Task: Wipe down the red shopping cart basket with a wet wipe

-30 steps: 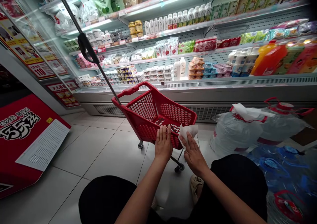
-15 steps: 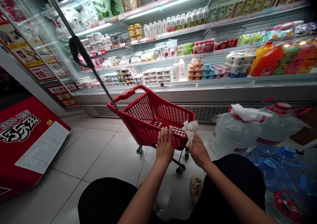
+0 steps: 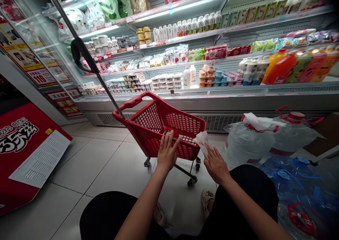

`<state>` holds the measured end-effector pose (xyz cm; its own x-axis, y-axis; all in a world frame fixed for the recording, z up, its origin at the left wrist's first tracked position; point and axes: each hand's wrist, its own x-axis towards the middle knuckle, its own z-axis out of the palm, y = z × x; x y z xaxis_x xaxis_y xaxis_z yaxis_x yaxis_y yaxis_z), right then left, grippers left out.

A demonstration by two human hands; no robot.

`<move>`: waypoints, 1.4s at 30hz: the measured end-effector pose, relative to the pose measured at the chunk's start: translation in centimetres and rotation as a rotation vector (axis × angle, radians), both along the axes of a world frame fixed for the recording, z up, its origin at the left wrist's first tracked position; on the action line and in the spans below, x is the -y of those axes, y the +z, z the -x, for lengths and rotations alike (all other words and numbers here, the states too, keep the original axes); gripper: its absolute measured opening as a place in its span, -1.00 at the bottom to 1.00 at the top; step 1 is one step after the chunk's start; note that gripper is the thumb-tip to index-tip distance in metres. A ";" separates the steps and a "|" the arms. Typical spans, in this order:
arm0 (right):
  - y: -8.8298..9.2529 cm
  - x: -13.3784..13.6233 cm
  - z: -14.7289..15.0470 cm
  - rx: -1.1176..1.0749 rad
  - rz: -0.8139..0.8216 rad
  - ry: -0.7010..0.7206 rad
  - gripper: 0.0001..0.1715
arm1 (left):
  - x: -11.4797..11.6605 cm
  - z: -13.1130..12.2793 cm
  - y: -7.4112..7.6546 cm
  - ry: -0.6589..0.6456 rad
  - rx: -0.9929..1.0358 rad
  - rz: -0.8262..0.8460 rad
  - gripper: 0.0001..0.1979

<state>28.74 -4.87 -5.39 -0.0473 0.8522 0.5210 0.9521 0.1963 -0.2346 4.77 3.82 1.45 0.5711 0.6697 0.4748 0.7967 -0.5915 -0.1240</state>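
Wiping the red cart (image 3: 141,135) seems under way, left hand (image 3: 167,154) splayed at its near side, right hand (image 3: 216,165) holding a white tissue (image 3: 201,138), which the next stroke likely needs pressed flat.

Interior of a shop, evidently a supermarket's chilled-goods section. Diagnostic features: a lit, open-fronted refrigerated display case (image 3: 238,104) with tiered shelves (image 3: 172,9); rows of white-capped bottles (image 3: 200,23) and stacked tubs (image 3: 166,82); label strips (image 3: 107,54) along the shelf edges (image 3: 185,37); a poster (image 3: 39,78) bearing the figure 119; and, on the tiled floor (image 3: 103,169), a red wheeled shopping cart (image 3: 182,122). Large plastic jugs (image 3: 247,144) stand grouped at the right.
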 end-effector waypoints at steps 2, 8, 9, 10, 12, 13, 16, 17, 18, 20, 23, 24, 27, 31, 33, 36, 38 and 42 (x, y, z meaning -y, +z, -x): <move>-0.5 -0.1 -0.5 -0.060 0.004 -0.020 -0.13 | -0.3 0.3 0.3 0.036 0.040 0.008 -0.03; 0.6 -1.1 1.1 -0.128 -0.010 0.081 -0.17 | -0.4 -1.2 0.6 0.025 0.108 0.088 -0.14; 0.9 -1.2 1.3 -0.113 -0.012 0.095 -0.18 | -0.5 -1.4 0.9 0.003 0.108 0.106 -0.21; 1.2 -1.4 1.5 -0.096 -0.014 0.101 -0.18 | -0.6 -1.7 1.3 -0.027 0.105 0.127 -0.27; 1.6 -1.7 1.6 -0.057 -0.012 0.094 -0.18 | -0.8 -2.3 2.3 -0.108 0.096 0.178 -0.35; 1.7 -1.8 1.4 -0.034 -0.006 0.092 -0.18 | -1.0 -2.7 2.8 -0.153 0.095 0.210 -0.39; 1.8 -2.2 0.8 0.035 0.012 0.092 -0.16 | -1.2 -3.8 4.0 -0.248 0.139 0.332 -0.50; 1.8 -2.2 0.6 0.058 0.014 0.094 -0.16 | -1.3 -4.2 4.3 -0.268 0.168 0.373 -0.53; 1.8 -2.3 0.4 0.080 0.013 0.097 -0.15 | -1.3 -4.6 4.5 -0.285 0.200 0.409 -0.54; 1.9 -2.3 0.2 0.115 0.007 0.104 -0.14 | -1.5 -5.3 4.7 -0.313 0.249 0.466 -0.54; 2.0 -2.2 0.2 0.144 -0.002 0.110 -0.13 | -1.7 -6.1 4.8 -0.326 0.254 0.529 -0.54; 2.0 -2.1 0.3 0.146 -0.004 0.109 -0.12 | -1.8 -6.3 4.8 -0.323 0.249 0.539 -0.54; 2.3 -2.1 0.7 0.132 -0.009 0.100 -0.09 | -1.9 -6.5 5.1 -0.315 0.251 0.522 -0.52; 2.5 -3.0 1.4 0.102 -0.033 0.045 -0.10 | -1.7 -6.3 5.8 -0.346 0.273 0.451 -0.43; 2.6 -3.8 2.0 0.106 -0.050 0.032 -0.13 | -1.8 -5.7 5.8 -0.374 0.264 0.409 -0.43; 3.0 -4.7 3.3 0.120 -0.050 0.020 -0.16 | -2.6 -3.8 5.4 -0.320 0.201 0.341 -0.46; 3.3 -5.2 4.6 0.124 -0.036 -0.013 -0.16 | -3.6 -1.9 4.8 -0.187 0.152 0.267 -0.47; 3.9 -6.1 7.9 0.141 -0.023 -0.029 -0.13 | -4.9 1.6 3.3 0.032 0.044 0.106 -0.37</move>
